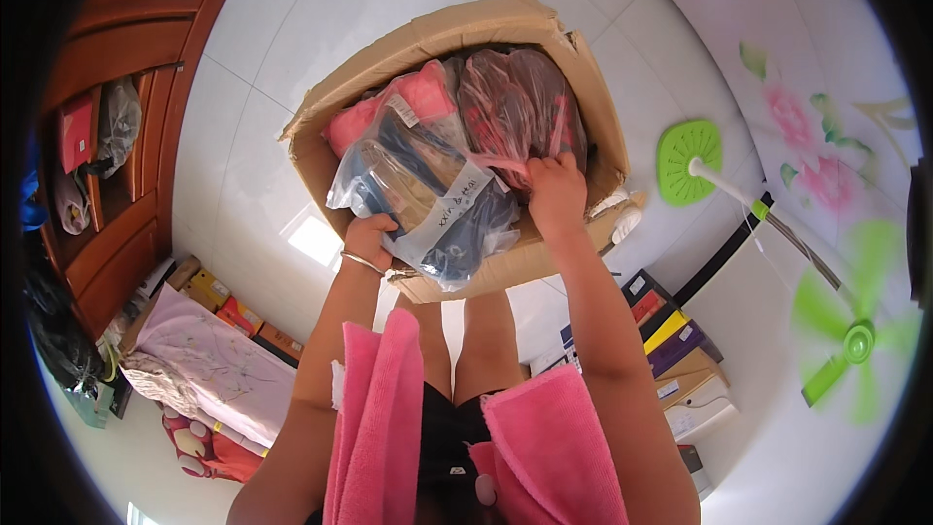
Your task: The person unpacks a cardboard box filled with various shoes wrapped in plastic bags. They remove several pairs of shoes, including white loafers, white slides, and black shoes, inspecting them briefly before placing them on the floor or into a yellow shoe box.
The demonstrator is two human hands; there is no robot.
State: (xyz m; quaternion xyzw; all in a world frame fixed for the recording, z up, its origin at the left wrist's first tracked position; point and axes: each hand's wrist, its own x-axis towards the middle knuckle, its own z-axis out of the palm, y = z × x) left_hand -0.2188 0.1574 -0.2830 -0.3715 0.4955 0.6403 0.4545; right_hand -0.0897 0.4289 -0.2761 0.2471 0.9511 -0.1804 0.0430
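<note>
Status: mid-handling, I'd judge. Carton (428, 36) is open, packets inside, none lifted clear; sorting or removal looks undone. Can't tell which way the packets are moving, or the count below the top layer.

Left to right: wooden cabinet (144, 63) at far left, shelf holding a red box (76, 131) and a clear plastic bag (120, 115). Left hand (372, 238): grip closed on the near left edge of the blue packet (406, 192), clear film with a white written strip, lying in the carton's near half. Pink packet (420, 89) sits behind it, far left. Dark red packet (501, 87) fills far right. Right hand (557, 192): grip pinching a pink strip (501, 162) by that packet's near side.
</note>
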